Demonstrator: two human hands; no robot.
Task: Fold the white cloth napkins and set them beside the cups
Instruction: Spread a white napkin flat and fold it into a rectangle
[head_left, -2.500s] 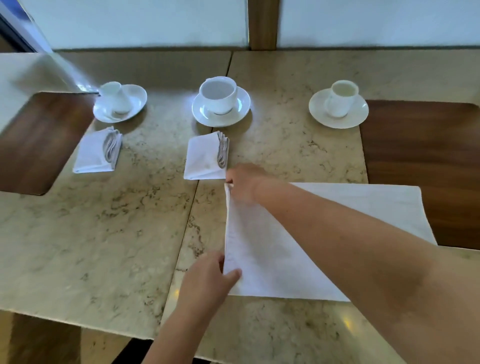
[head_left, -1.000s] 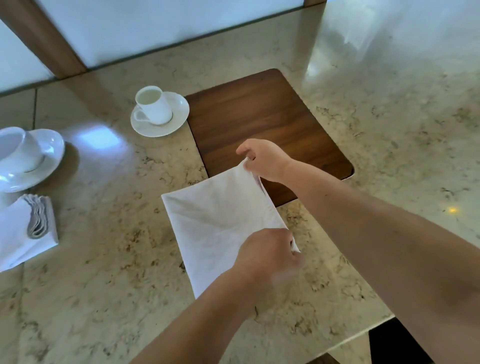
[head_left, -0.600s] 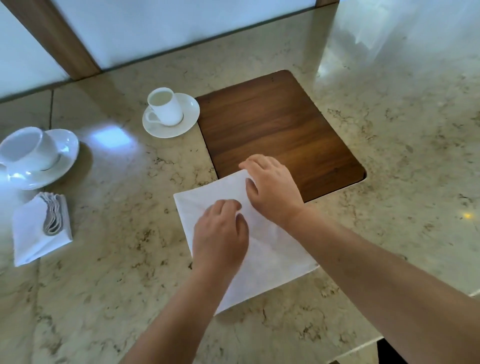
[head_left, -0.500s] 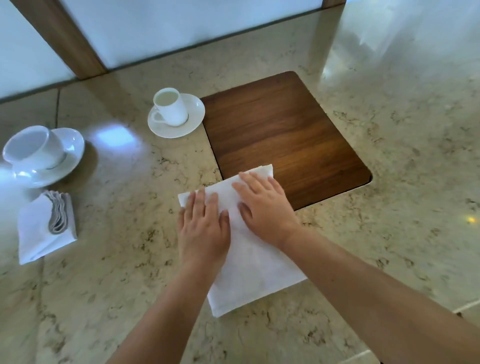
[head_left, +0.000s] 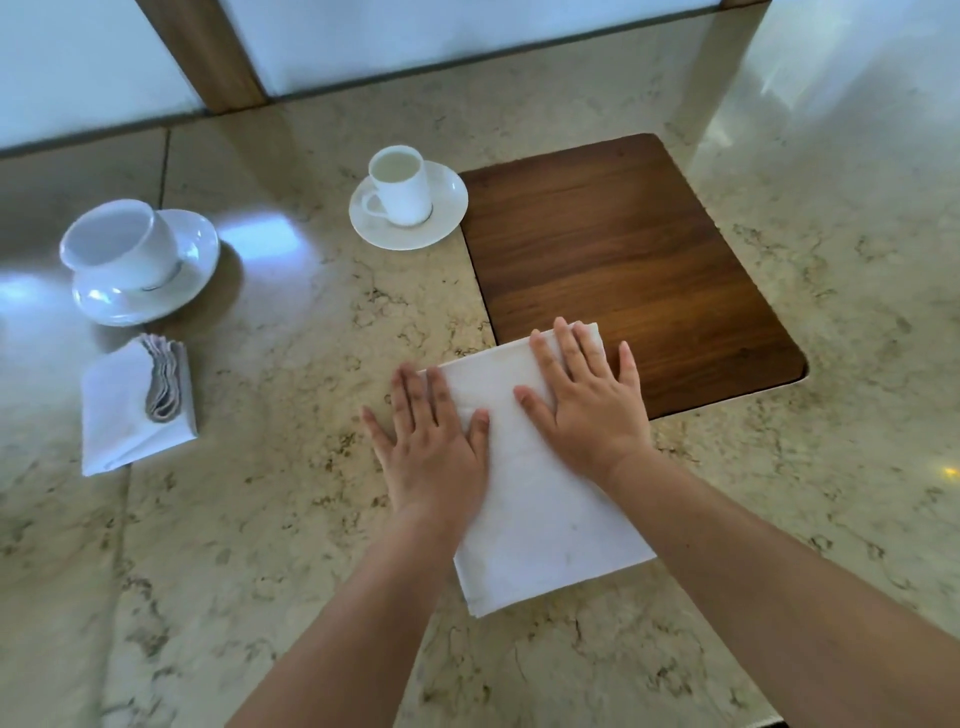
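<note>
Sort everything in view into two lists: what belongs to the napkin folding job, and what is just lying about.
Belongs to the job:
napkin under the hands
left hand
right hand
folded napkin
small cup
wide cup

Just there:
wooden panel
marble table

Polished beige marble tabletop (head_left: 270, 519), veined brown and glossy enough to mirror window light. Set flush into it, a dark walnut-grained wooden panel with rounded corners (head_left: 623, 249), smooth, with a satin sheen. Flat beneath two bare hands, a white woven cloth napkin folded into a rectangle (head_left: 535, 525), matt and faintly creased. At left, a second white cloth napkin folded small, with its layered edges fanned (head_left: 130, 421), equally matt. Glazed white porcelain throughout the crockery: a straight-sided cup (head_left: 400, 184) on a round saucer (head_left: 447, 208), and a wider rounded cup (head_left: 122, 244) on a shiny saucer (head_left: 192, 260), both highly reflective. Behind, a brown wooden post (head_left: 208, 52), smooth.
</note>
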